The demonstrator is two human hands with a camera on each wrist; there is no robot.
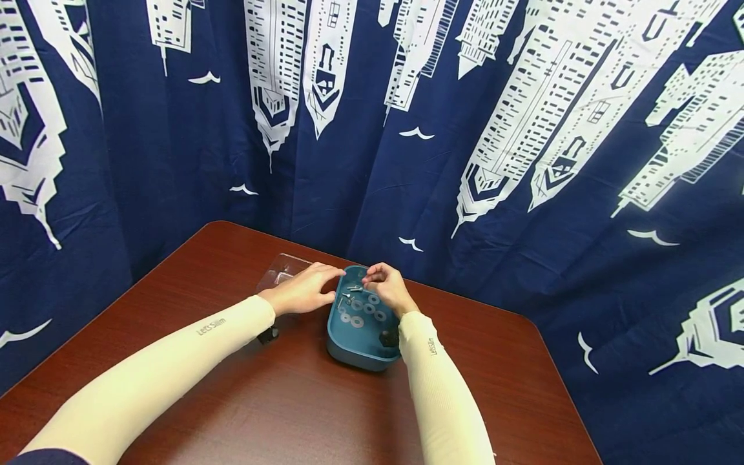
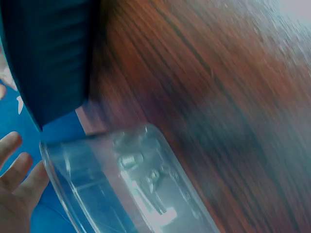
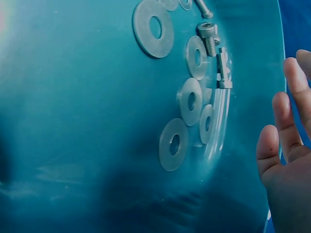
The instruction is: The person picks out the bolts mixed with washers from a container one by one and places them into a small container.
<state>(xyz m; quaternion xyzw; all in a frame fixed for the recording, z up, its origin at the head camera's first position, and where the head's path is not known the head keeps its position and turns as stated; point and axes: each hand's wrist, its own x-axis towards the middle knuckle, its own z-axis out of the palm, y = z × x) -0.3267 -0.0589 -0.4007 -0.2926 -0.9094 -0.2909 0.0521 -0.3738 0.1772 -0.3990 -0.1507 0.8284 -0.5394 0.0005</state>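
A blue bin stands on the table between the hands. In it lie several flat metal washers and a few socket-head bolts, gathered toward one end wall. My left hand is at the bin's left rim, its fingers apart and holding nothing. Above the far part of the bin is my right hand, fingers loosely bent; the right wrist view shows nothing between them. Beside the left hand sits a clear plastic tray with small metal pieces in it, partly hidden by that hand in the head view.
The brown wooden table has rounded far corners. Right behind it hangs a dark blue curtain with white building prints. The black wrist camera sits under the left wrist.
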